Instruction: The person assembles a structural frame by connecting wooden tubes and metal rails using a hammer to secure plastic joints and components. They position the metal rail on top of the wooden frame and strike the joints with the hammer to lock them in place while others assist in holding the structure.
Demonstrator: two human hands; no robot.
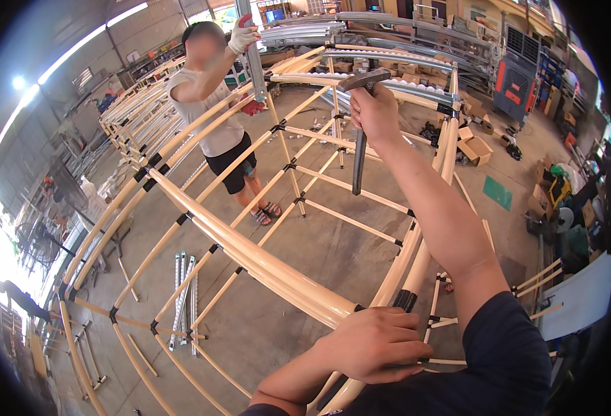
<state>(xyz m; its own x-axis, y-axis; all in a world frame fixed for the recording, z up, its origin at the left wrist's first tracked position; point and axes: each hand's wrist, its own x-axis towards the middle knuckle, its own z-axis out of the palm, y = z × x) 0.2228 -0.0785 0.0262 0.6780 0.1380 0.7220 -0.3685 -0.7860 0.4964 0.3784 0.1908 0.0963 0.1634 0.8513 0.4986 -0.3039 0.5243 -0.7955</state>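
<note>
My right hand point(374, 114) is raised and closed round a hammer point(359, 163), its head at the top and its handle hanging down below the fist. My left hand point(374, 343) lies over a cream-coloured pipe point(347, 394) of the frame at the lower middle, its fingers curled down round it. Just beyond the left knuckles sits a black pipe joint point(405, 299). The hammer is well away from this joint. Other cream pipes point(271, 260) run from near my left hand to the far left, linked by black joints. The underside of my left hand is hidden.
Across the frame a person point(212, 118) in white-and-red gloves holds an upright metal rail point(253, 66). Metal strips point(184, 301) lie on the floor at the left. An open cardboard box point(477, 149), a green sheet point(497, 193) and an orange-and-black machine point(517, 76) stand or lie at the right.
</note>
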